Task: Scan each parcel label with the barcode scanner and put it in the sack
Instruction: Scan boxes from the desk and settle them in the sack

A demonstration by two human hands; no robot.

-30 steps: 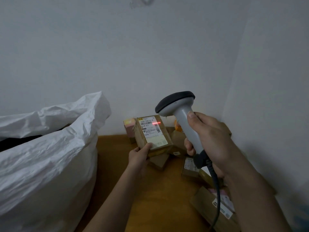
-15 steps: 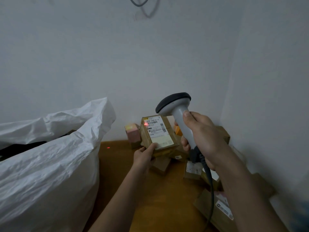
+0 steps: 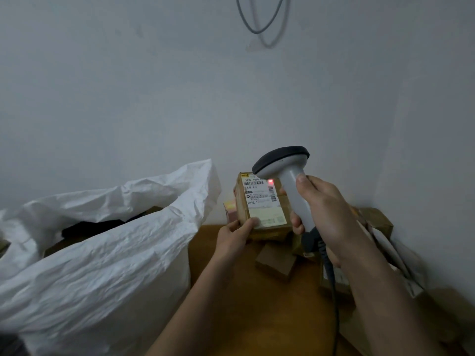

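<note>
The right hand [image 3: 326, 214] is gripping the barcode scanner [image 3: 288, 181] by its handle, head aimed left at the parcel [image 3: 259, 204]. The left hand [image 3: 236, 233] is pinching that parcel's near corner, holding it tilted up just right of the sack [image 3: 102, 240] — label facing the camera, long axis running up and away. The red spot is sitting right of the main barcode — sweeping it left should probably register it.

Both hands raised ahead, left hand [image 3: 235, 233] pinching, right hand [image 3: 325, 209] wrapped in a grip.
</note>
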